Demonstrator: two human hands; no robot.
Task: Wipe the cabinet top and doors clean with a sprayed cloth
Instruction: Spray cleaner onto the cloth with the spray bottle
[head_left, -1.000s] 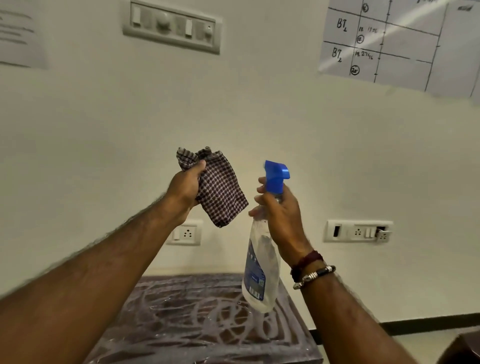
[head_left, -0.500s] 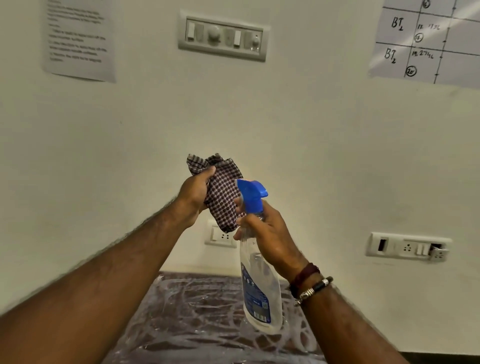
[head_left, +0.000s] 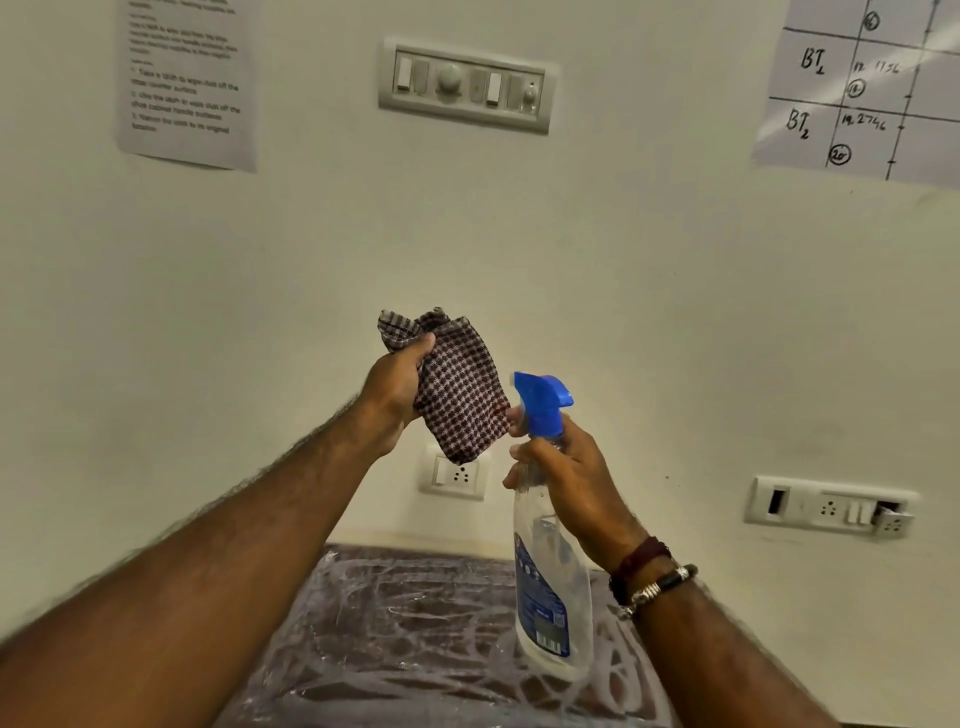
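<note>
My left hand (head_left: 392, 392) grips a brown-and-white checked cloth (head_left: 460, 395), held up in front of the wall at chest height. My right hand (head_left: 569, 478) is wrapped round the neck of a clear spray bottle (head_left: 550, 597) with a blue trigger head (head_left: 543, 402). The nozzle points left at the cloth, almost touching its right edge, and a finger lies on the trigger. Below both hands is the dark cabinet top (head_left: 415, 623), streaked with whitish swirl marks. The cabinet doors are out of view.
A pale wall stands right behind the cabinet. It carries a switch panel (head_left: 467, 83), a socket (head_left: 454, 475) behind the cloth, a socket strip (head_left: 831, 506) at the right, a printed sheet (head_left: 184, 83) and a hand-drawn chart (head_left: 862, 88).
The bottle swung in against the cloth, then drew slightly right and down. The view shifted, bringing the printed sheet on the left into sight. Both hands keep their grips.
</note>
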